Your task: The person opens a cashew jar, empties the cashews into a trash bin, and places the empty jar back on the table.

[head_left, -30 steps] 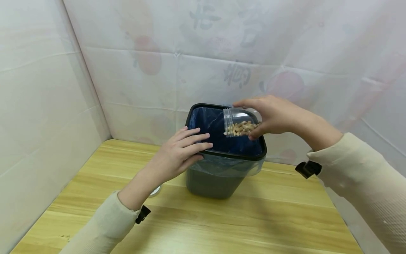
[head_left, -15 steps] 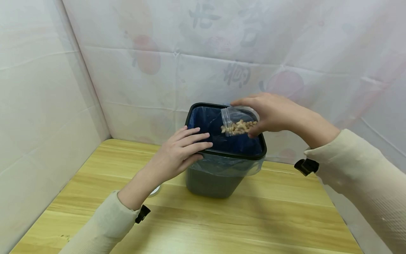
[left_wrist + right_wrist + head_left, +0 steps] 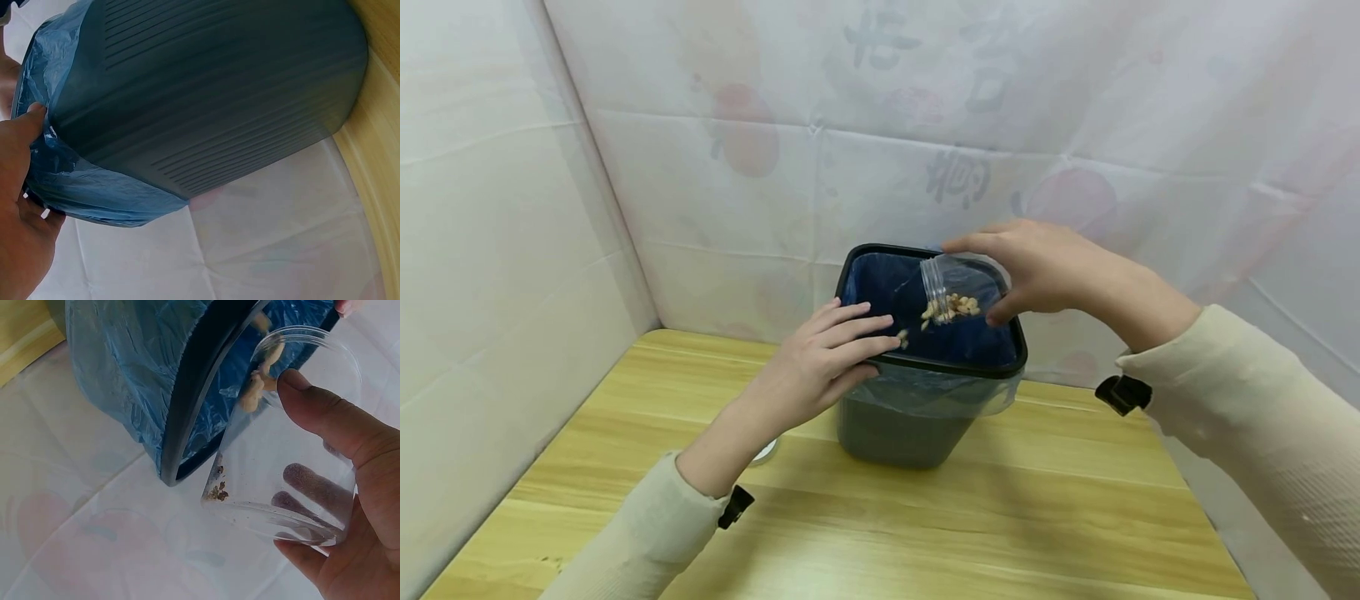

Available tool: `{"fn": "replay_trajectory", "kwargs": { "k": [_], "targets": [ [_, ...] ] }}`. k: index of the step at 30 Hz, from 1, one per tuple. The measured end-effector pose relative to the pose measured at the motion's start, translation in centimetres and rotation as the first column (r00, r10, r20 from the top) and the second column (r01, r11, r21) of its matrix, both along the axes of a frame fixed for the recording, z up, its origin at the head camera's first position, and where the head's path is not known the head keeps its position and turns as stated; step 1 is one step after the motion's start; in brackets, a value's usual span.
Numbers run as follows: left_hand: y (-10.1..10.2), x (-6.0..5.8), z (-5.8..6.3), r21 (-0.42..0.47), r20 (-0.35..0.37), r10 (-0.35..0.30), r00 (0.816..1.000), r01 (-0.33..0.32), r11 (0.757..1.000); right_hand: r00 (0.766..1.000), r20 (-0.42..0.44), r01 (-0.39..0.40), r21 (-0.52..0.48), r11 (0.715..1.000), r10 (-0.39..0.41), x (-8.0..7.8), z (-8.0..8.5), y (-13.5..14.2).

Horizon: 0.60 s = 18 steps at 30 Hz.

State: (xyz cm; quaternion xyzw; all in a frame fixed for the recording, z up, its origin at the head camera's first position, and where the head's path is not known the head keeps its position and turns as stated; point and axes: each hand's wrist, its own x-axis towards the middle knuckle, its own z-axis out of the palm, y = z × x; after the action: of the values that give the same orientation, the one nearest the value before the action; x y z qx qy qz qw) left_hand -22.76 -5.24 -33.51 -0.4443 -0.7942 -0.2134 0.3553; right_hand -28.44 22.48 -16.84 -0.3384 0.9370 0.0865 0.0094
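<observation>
In the head view my right hand (image 3: 1045, 267) holds a clear plastic jar (image 3: 306, 450) on its side over the trash bin's opening. Pale nuts (image 3: 953, 307) lie along the jar's lower wall towards its mouth, and a few are falling from it. Some brown crumbs (image 3: 219, 487) cling near the jar's base. The trash bin (image 3: 895, 429) is grey with a black rim and a bluish plastic liner (image 3: 106, 194) folded over its edge. At its left front corner my left hand (image 3: 812, 358) grips the rim, thumb outside on the liner, fingers across the opening.
The bin stands on a light wooden table (image 3: 1000, 517) near the back curtain (image 3: 737, 208). A round white lid (image 3: 765, 451) lies partly hidden behind my left wrist. Each sleeve cuff has a black clip (image 3: 1123, 393) beside it.
The jar's mouth has tipped further down and shifted slightly left. Nuts have slid towards the mouth, fewer remain inside, and some are now dropping into the bin. The left hand stays put.
</observation>
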Motion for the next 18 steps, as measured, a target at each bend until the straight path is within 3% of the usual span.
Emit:
{"fn": "replay_trajectory", "kwargs": {
  "k": [8,18],
  "targets": [
    [0.0,-0.1,0.0,-0.008,0.003,0.005,1.0,-0.005,1.0,0.999,-0.033,-0.004,0.028,1.0,0.005,0.1,0.2,-0.1],
    [0.0,-0.2,0.1,-0.008,0.009,0.004,1.0,-0.004,1.0,0.97,-0.188,-0.145,0.079,0.986,0.157,1.2,0.2,-0.9]
  ]
}}
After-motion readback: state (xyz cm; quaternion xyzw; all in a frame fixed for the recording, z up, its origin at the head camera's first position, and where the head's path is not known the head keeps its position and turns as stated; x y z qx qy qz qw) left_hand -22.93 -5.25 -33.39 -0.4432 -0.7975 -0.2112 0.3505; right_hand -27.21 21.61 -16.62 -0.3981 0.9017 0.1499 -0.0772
